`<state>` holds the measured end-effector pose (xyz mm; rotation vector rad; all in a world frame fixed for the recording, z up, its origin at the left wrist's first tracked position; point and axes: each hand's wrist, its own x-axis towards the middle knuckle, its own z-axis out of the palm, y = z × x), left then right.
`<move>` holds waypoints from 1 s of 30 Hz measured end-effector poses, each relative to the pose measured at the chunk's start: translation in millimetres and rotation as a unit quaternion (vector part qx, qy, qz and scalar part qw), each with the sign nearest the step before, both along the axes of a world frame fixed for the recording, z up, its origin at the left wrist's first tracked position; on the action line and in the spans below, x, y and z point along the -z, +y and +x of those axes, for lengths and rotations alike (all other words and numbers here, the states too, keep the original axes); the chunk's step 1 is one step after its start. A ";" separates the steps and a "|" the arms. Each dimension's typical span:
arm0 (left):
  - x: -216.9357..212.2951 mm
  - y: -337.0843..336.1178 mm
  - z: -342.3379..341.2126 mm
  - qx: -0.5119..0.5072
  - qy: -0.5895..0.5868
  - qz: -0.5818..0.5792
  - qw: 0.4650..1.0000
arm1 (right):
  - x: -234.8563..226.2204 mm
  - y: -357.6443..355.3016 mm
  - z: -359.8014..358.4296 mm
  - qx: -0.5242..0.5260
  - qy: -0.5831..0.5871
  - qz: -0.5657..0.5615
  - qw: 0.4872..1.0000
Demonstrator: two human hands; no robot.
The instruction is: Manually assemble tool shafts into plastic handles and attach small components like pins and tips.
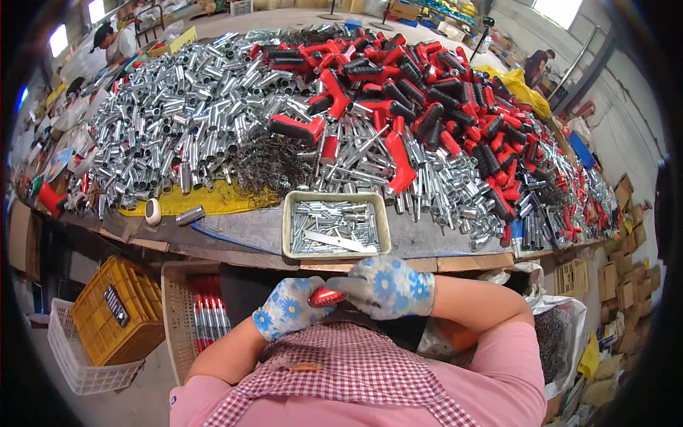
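Note:
Both my hands wear white gloves with blue flowers and meet in front of my checked apron. My left hand is closed round a glossy red piece, whose rounded end sticks out toward the right. Against the upper side of that piece, my right hand has its fingers curled and pressed together; what they pinch, if anything, is hidden. Just beyond the hands, a cream tray holds many small metal pins and a flat pale strip.
Silver tubes heap up on the left of the bench, red-and-black pistol-shaped handles on the right. Dark wire springs lie between. A bin with red-ended rods and yellow crates stand lower left. Two people work far off.

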<state>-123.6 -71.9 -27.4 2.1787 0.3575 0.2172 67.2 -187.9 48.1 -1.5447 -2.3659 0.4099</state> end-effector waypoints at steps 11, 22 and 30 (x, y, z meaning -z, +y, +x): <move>-6.4 8.8 6.3 -0.052 0.058 -0.029 0.997 | -16.8 53.4 122.7 0.066 -0.347 0.104 0.930; -3.1 3.5 -3.0 -0.030 0.015 0.049 0.998 | -30.9 44.5 145.0 0.262 -0.329 -0.026 0.907; -13.8 13.3 -4.1 -0.020 0.041 0.148 0.988 | -46.0 -49.5 73.6 0.329 0.334 -0.275 0.839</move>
